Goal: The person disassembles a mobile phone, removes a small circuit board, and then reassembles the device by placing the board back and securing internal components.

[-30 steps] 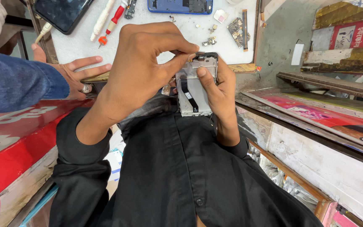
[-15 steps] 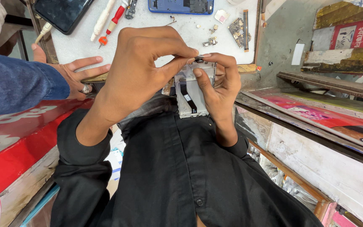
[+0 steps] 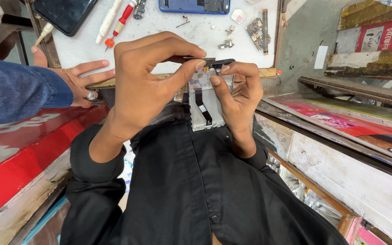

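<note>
Both my forearms come up from my black shirt point(image 3: 196, 181) and meet in front of my chest, sleeves pushed back to just below the elbows, wrists bent so the fingers point toward the tabletop point(image 3: 196, 41).

My left hand point(image 3: 148, 86) arches over the top of the opened phone frame point(image 3: 207, 104); its fingers are curled and the thumb and forefinger are pinched together on a thin dark strip point(image 3: 205, 60) at the frame's upper edge. My right hand point(image 3: 237, 95) cradles the frame from the right side and behind, fingers wrapped round its edge, the thumb pressed on the inner face near the top, the forefinger bent over the same dark strip. Neither hand is spread; both are closed on the part.

The frame stands nearly upright between my hands, just above my chest, its silver inner side toward me with a black flex cable point(image 3: 201, 106) running down it.

Beyond it on the white tabletop lie a blue phone body point(image 3: 193, 5), a dark phone point(image 3: 64, 13), a red-handled screwdriver point(image 3: 121, 22), a white tool point(image 3: 107, 20) and small circuit parts point(image 3: 255, 29). Another person's hand point(image 3: 78, 81), in a blue denim sleeve point(image 3: 14, 90) and wearing a ring, rests flat at the tabletop's near edge on my left.
</note>
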